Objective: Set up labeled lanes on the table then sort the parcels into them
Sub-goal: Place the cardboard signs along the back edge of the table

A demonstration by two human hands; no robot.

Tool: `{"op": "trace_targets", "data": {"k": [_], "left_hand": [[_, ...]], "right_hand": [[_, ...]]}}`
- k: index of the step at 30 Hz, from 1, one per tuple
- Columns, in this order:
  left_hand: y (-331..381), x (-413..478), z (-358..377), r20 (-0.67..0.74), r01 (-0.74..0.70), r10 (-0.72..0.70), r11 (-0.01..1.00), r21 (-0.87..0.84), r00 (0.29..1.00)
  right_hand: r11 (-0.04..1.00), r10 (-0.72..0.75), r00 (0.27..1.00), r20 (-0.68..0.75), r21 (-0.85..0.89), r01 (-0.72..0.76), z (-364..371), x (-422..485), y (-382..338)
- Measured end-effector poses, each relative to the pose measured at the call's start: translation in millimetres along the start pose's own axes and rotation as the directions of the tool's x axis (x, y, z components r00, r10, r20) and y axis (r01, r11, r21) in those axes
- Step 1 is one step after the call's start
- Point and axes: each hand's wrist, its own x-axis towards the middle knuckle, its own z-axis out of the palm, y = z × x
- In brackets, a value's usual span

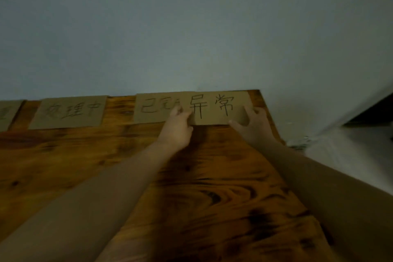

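Now both hands, left and right, fingers clamped on cardboard label, far table edge.

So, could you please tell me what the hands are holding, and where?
Both hold the cardboard label marked 异常: left hand at its left edge, right hand at its lower right corner.
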Motion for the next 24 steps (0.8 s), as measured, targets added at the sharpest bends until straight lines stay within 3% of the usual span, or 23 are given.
{"op": "trace_targets", "data": {"k": [6, 10, 19, 24], "left_hand": [[48.5, 42.3, 99.1, 0.253, 0.04, -0.063, 0.995, 0.094, 0.965], [54.7, 66.9, 131.2, 0.246, -0.087, -0.017, 0.91, 0.406, 0.969], [76.1, 133.7, 109.7, 0.284, -0.014, -0.167, 0.839, 0.543, 0.944], [57.5, 113.5, 48.0, 0.203, 0.062, -0.183, 0.87, 0.49, 0.962]], "right_hand": [[0.967, 0.105, 0.978, 0.181, -0.25, -0.058, -18.5, 31.3, 115.6], [0.968, 0.114, 0.963, 0.245, -0.247, -0.052, -14.3, 57.1, 146.6], [0.94, 0.181, 0.952, 0.246, -0.328, -0.094, -26.3, 131.8, 119.6], [0.917, -0.049, 0.961, 0.274, -0.369, 0.152, -35.2, 116.0, 52.9]]}}
